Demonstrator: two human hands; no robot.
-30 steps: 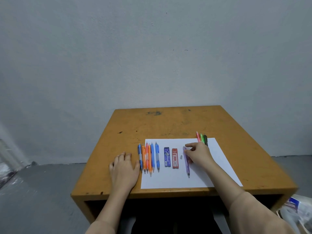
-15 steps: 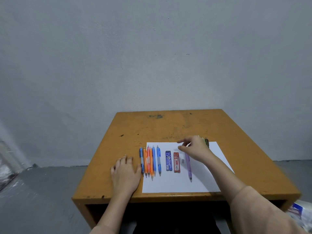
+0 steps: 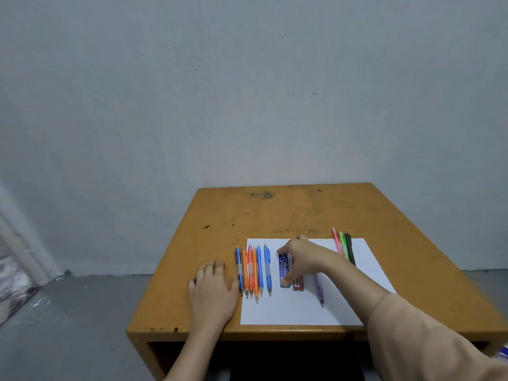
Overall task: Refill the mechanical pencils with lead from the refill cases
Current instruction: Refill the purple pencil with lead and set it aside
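Cases look light, stiff and slick, so a pinch across the two ends should lift one cleanly. The right hand (image 3: 305, 259) curls over the blue case (image 3: 284, 269) at the paper's (image 3: 288, 312) middle, thumb at its near end, forefinger at the far end. The left hand (image 3: 215, 287) lies flat, holding nothing, just off the paper's left edge. Two cases: blue and red case (image 3: 298, 284). Ten pencils: six (image 3: 255, 270) at the paper's left edge, one purple pencil (image 3: 319, 291) right of its middle, three (image 3: 342, 243) at its far right corner.
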